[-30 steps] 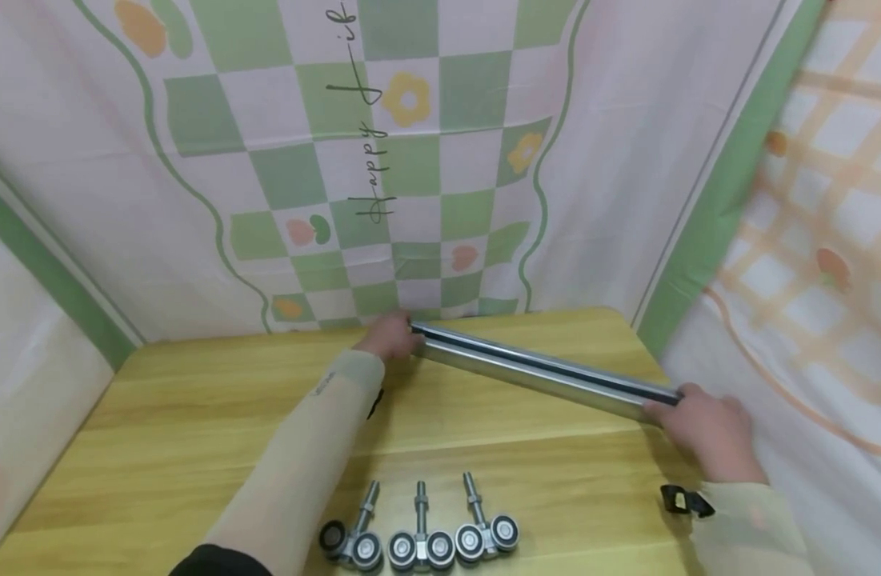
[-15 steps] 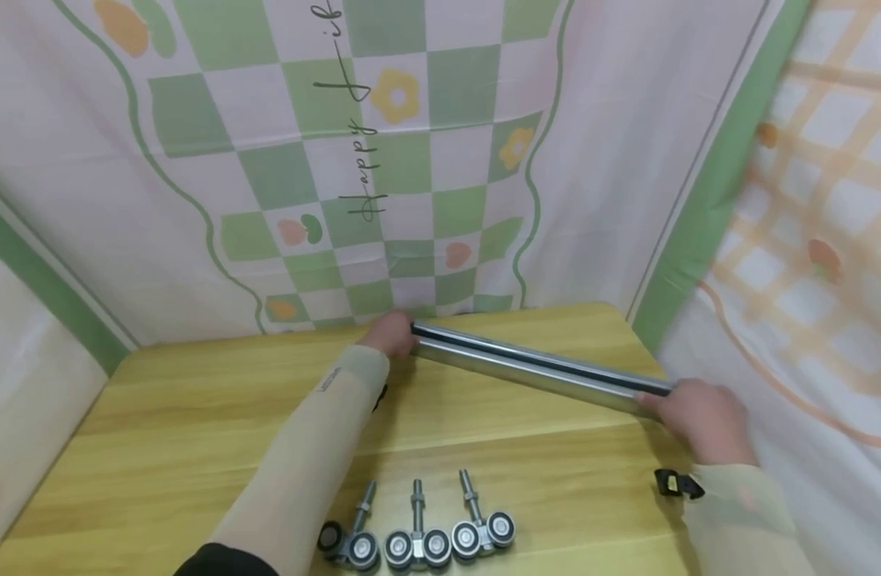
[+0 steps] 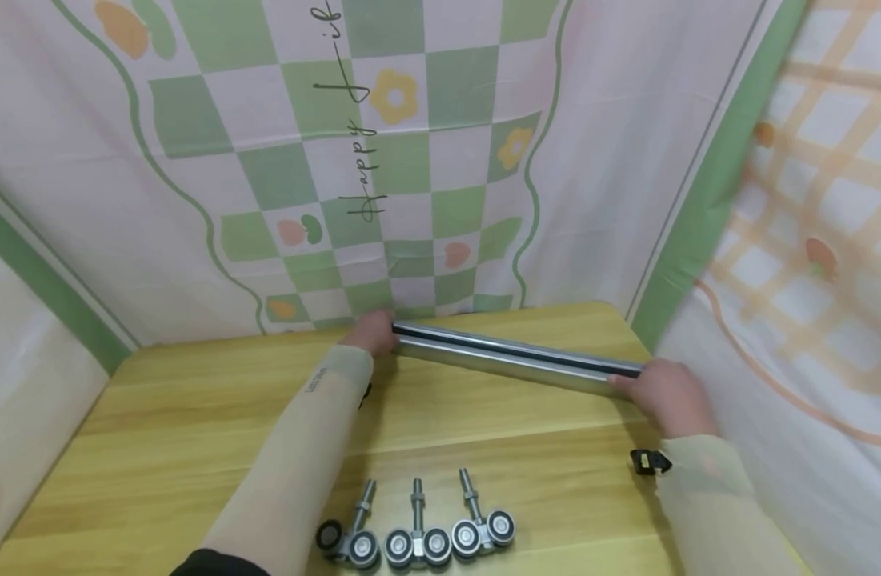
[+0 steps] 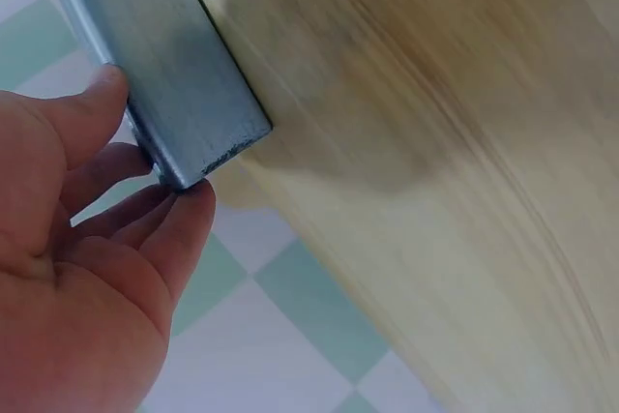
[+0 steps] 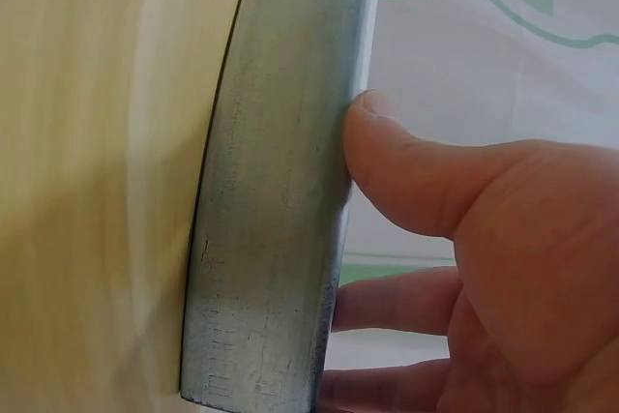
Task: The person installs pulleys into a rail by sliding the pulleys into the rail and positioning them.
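A long silvery metal track rail (image 3: 512, 354) with a dark slot along its top lies at a slant near the back of the wooden table. My left hand (image 3: 371, 332) holds its left end; in the left wrist view the thumb and curled fingers pinch the rail's corner (image 4: 179, 74). The right end is gripped by my right hand (image 3: 674, 396). In the right wrist view the thumb presses on the rail's edge (image 5: 280, 191), while the other fingers reach behind it, partly hidden.
Three roller trolleys with threaded bolts, the left (image 3: 354, 532), middle (image 3: 418, 532) and right (image 3: 483, 524), lie in a row near the front of the table (image 3: 159, 448). A checkered curtain (image 3: 404, 164) hangs directly behind the table, with another curtain (image 3: 807, 336) on the right.
Both hands have shifted the rail to the left over the last half second, its right end also going a little farther back. The roller trolleys have stayed in place.
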A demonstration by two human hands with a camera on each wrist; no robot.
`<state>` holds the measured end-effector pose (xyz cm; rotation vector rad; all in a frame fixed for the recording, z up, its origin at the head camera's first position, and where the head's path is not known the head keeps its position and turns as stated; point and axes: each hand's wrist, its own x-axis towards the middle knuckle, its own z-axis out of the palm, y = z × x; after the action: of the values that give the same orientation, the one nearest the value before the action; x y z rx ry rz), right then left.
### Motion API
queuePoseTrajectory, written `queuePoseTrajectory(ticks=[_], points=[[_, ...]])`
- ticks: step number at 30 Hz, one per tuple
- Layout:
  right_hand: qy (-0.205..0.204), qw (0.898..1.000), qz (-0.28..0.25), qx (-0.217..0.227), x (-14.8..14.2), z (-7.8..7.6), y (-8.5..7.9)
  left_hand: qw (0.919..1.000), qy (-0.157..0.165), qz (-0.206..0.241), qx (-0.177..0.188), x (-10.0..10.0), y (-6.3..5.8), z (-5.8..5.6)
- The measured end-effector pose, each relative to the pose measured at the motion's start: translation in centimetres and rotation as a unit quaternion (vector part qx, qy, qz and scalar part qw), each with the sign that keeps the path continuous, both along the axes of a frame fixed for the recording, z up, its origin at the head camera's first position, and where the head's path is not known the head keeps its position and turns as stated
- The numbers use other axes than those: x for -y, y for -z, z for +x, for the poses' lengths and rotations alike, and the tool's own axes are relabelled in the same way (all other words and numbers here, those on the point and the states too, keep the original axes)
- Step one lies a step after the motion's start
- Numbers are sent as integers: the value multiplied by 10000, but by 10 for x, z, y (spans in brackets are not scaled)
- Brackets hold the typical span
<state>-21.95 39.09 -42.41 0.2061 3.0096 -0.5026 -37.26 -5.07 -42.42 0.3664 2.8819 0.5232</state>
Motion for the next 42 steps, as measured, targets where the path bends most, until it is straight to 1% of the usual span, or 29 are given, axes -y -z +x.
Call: queuePoseTrajectory(ticks=[2,6,9,14,20,23,29,31,35,38,42], points=[[10,10000,25,39,5,-4,-1,10000,98,-12,11,5,-1,0],[-39,9999,107,24,14,-13,-3,9998,10,67,182,16,-3,3],[-137,9997,172,-71,20,-18,-2,9997,-66,10,254,25,-4,4],[-255,9995,195,-56,32,-24,-1,9997,-3,-125,192,41,-4,6],[-466,9980,425,-92,42,-33,1,9999,29,-68,69,59,-4,11],[-485,9981,382,-88,47,-38,0,10000,56,-20,23,67,-4,14],[-458,9983,369,15,58,-44,-3,10000,18,22,77,83,-5,21],[-475,9982,370,16,63,-45,-4,10000,12,55,37,89,-4,22],[-497,9982,343,26,72,-48,-5,9998,111,74,-137,105,-2,23],[-532,9979,365,1,80,-50,-4,9993,204,118,-282,116,-1,27],[-556,9979,332,8,91,-52,-3,9984,270,294,-408,129,0,32]])
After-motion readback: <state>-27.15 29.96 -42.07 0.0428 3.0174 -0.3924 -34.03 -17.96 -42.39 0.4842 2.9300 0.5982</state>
